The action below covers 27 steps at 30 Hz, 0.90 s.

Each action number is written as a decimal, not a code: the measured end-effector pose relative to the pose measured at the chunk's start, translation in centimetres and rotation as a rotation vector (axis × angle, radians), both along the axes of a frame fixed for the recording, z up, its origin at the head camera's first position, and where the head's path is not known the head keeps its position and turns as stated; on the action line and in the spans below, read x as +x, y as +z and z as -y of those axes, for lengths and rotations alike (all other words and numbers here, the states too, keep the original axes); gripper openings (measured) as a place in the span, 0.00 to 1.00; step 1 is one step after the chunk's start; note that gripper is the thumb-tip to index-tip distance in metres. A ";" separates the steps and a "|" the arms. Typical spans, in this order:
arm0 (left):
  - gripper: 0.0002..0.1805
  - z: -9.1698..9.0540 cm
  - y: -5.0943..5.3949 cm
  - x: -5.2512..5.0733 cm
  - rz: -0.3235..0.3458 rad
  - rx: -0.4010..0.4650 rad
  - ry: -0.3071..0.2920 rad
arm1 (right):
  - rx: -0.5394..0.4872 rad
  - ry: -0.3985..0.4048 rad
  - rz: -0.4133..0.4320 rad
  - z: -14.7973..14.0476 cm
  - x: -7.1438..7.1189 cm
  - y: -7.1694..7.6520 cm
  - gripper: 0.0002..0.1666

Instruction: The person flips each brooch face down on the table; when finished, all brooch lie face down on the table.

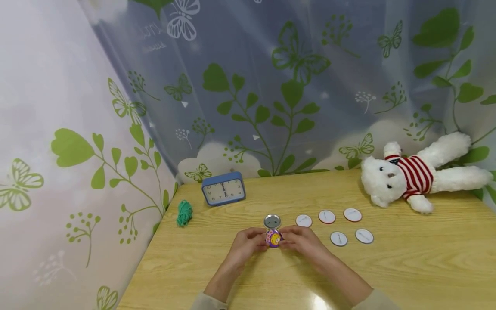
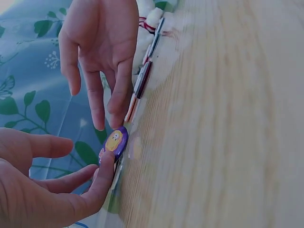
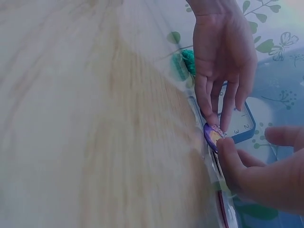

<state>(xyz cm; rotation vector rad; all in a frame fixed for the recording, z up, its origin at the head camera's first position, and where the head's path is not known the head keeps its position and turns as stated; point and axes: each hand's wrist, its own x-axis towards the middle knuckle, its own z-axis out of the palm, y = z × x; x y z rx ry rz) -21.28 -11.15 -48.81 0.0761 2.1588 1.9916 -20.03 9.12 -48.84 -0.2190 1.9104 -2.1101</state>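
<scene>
Both hands hold a purple pin badge [image 1: 273, 238] with a yellow cartoon figure, its picture side facing the person. My left hand [image 1: 245, 246] grips its left edge. From the other side, my right hand [image 1: 303, 244] grips the right edge. In the left wrist view the left thumb lies on the badge's [image 2: 115, 141] printed face, other fingers partly behind it. A similar contact shows at the badge [image 3: 213, 135] in the right wrist view. Just beyond it a silver-backed round badge [image 1: 272, 221] lies pin side up.
Several white-backed round badges [image 1: 339, 238] lie on the wooden table [image 1: 407, 267] to the right. A blue clock [image 1: 224, 188] and a green yarn bundle [image 1: 184, 213] are at the back left. A white teddy bear [image 1: 416, 172] in a striped top lies back right, near the patterned curtain [image 1: 248, 86].
</scene>
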 end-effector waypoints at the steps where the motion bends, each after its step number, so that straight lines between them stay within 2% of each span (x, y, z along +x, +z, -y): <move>1: 0.20 0.0 0.0 0.0 0.002 0.000 0.002 | -0.003 -0.008 0.006 0.1 0.0 0.0 0.26; 8: 0.19 0.1 0.0 0.1 0.018 -0.012 -0.006 | -0.003 -0.076 0.029 0.5 0.2 -0.1 0.27; 20: 0.12 0.3 0.0 0.1 0.005 -0.002 -0.023 | 0.142 -0.121 -0.076 0.9 0.1 -0.5 0.24; 27: 0.09 -0.1 -0.3 0.0 -0.007 -0.013 -0.009 | 0.097 -0.096 -0.091 1.3 -0.1 -0.9 0.19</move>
